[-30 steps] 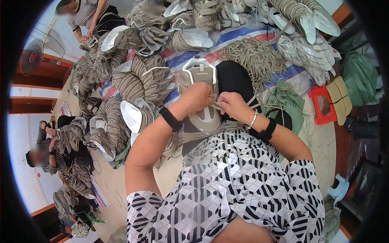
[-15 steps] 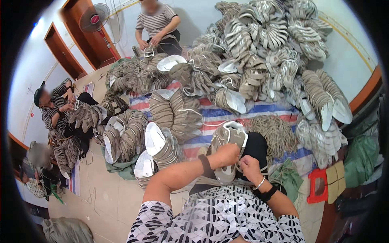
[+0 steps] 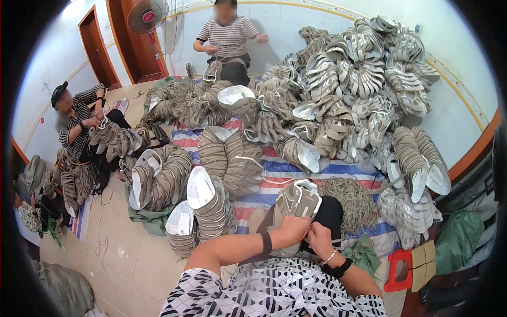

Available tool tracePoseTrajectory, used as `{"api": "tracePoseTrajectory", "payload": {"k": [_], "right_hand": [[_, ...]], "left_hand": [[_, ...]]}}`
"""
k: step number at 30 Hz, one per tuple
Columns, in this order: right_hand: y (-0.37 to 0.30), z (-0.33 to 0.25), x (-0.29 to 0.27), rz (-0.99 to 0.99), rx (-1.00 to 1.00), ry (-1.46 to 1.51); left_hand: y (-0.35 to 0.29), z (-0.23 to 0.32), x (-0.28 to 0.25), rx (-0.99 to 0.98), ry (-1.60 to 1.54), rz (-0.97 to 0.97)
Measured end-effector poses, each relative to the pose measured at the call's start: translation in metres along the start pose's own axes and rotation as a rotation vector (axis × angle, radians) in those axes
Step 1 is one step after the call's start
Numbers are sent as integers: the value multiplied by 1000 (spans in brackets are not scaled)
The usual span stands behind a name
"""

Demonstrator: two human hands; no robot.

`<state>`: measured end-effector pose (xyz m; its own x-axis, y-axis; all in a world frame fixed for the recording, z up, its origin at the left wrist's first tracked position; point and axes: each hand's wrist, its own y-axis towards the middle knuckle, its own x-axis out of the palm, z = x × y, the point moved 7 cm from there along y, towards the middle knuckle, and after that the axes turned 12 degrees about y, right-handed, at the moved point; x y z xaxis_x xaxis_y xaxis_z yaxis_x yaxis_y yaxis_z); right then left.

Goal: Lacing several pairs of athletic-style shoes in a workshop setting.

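Note:
A taupe shoe upper with a white-edged collar lies over my lap, its collar pointing away from me. My left hand is closed at the upper's near part, its knuckles covering the middle. Right beside it, my right hand is closed in a pinch at the upper's right edge, against my dark trouser leg. What the right fingertips hold is hidden. A tangle of taupe laces lies just beyond my right knee.
Nested stacks of uppers stand to the left, and a large heap fills the far right. A striped sheet covers the floor. A red stool stands at right. Two co-workers sit across and left.
The view has tilted up somewhat. My hands have come closer together over the shoe upper. The co-worker across has spread both hands apart, away from the upper.

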<state>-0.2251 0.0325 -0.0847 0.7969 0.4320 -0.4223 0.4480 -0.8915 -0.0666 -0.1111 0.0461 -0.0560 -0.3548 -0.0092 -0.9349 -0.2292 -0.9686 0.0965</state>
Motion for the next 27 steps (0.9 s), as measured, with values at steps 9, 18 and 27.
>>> {"api": "tracePoseTrajectory", "payload": {"k": [9, 18, 27], "right_hand": [[-5, -3, 9, -3, 132, 301], [-1, 44, 29, -30, 412, 911], [19, -62, -12, -87, -466, -456]], "left_hand": [[-15, -10, 1, -32, -129, 70], [-19, -10, -4, 20, -103, 62], [0, -45, -18, -340, -793, 362]]}}
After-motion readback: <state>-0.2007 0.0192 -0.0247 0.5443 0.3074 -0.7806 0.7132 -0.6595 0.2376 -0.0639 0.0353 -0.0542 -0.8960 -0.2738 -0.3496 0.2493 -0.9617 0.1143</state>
